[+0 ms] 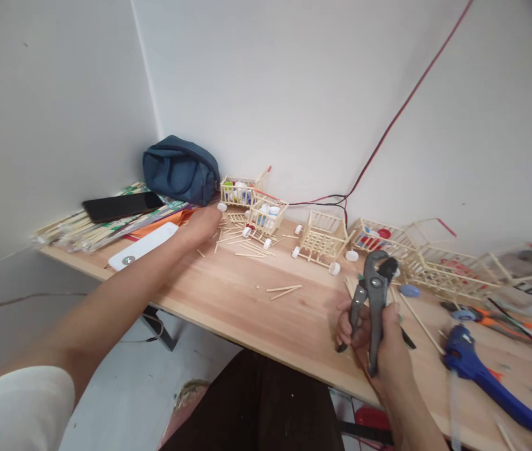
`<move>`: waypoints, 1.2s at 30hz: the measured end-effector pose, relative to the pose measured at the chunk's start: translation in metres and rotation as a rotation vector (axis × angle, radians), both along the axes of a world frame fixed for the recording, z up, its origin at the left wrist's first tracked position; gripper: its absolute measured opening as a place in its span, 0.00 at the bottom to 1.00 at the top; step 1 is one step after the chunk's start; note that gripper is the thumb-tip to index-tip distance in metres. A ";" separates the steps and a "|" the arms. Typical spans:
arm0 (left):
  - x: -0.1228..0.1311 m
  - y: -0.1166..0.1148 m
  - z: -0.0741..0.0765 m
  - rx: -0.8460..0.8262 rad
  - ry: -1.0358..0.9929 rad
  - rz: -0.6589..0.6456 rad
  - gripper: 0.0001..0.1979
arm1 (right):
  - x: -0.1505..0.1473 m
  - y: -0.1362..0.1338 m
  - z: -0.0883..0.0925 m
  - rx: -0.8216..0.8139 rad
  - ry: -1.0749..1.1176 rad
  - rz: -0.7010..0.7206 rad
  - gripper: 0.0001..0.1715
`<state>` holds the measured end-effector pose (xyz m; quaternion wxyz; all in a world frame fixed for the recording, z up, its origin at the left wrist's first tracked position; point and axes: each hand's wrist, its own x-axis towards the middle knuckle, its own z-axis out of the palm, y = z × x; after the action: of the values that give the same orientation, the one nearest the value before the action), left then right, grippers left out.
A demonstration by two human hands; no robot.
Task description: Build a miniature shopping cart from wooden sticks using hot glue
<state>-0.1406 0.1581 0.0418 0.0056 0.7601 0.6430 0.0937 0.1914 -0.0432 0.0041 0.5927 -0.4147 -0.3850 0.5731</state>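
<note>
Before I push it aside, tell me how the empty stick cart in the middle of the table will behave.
The stick cart is an open lattice of thin sticks, so it is probably very light and easily crushed. Its white wheels suggest it may roll, or just skid if they are glued.

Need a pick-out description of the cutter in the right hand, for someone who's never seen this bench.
Start at the wooden table, near edge, right of centre. There the right hand grips a grey cutter by both handles, head pointing up, clear of the tabletop. It is the only tool being held, and it is plain grey, while the blue tool to its right lies flat on the wood.
</note>
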 end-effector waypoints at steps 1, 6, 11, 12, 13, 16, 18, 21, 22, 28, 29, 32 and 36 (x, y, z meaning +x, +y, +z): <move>0.000 0.000 0.000 0.003 0.010 -0.003 0.06 | 0.000 0.000 0.000 0.002 0.003 0.002 0.35; -0.012 -0.010 0.003 0.102 0.000 -0.055 0.10 | 0.000 0.001 -0.002 0.005 0.010 -0.024 0.35; -0.023 -0.025 0.011 0.190 -0.090 -0.168 0.10 | -0.002 0.001 -0.001 0.017 0.027 -0.026 0.36; -0.019 -0.031 0.015 0.181 -0.155 -0.212 0.08 | -0.002 0.001 -0.001 0.017 0.033 -0.032 0.37; -0.013 -0.039 0.020 0.164 -0.248 -0.245 0.07 | -0.002 0.002 -0.001 0.014 0.037 -0.036 0.37; 0.024 -0.068 0.038 -0.067 -0.618 -0.409 0.07 | -0.001 0.003 -0.001 0.007 0.053 -0.057 0.38; 0.061 -0.088 0.051 -0.241 -0.839 -0.435 0.09 | -0.001 0.003 0.000 0.003 0.076 -0.077 0.39; 0.123 -0.105 0.066 -0.382 -1.063 -0.474 0.08 | -0.002 -0.001 0.001 0.018 0.139 -0.121 0.39; 0.145 -0.106 0.069 -0.411 -1.108 -0.510 0.08 | -0.001 -0.003 0.001 0.031 0.169 -0.139 0.38; 0.275 -0.069 0.075 -0.260 -1.080 -0.656 0.04 | 0.014 -0.018 0.004 0.097 0.367 -0.294 0.36; 0.295 -0.061 0.073 -0.211 -1.047 -0.647 0.05 | 0.017 -0.020 0.004 0.096 0.387 -0.323 0.36; 0.345 -0.040 0.065 -0.082 -0.944 -0.600 0.03 | 0.022 -0.026 0.003 0.101 0.434 -0.388 0.36; 0.387 -0.018 0.055 -0.110 -0.922 -0.517 0.06 | 0.023 -0.029 -0.001 0.121 0.470 -0.354 0.34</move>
<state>0.2461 0.1400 0.0968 0.3504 0.7723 0.3693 0.3800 0.2139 -0.0721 0.0029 0.7801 -0.2952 -0.1923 0.5170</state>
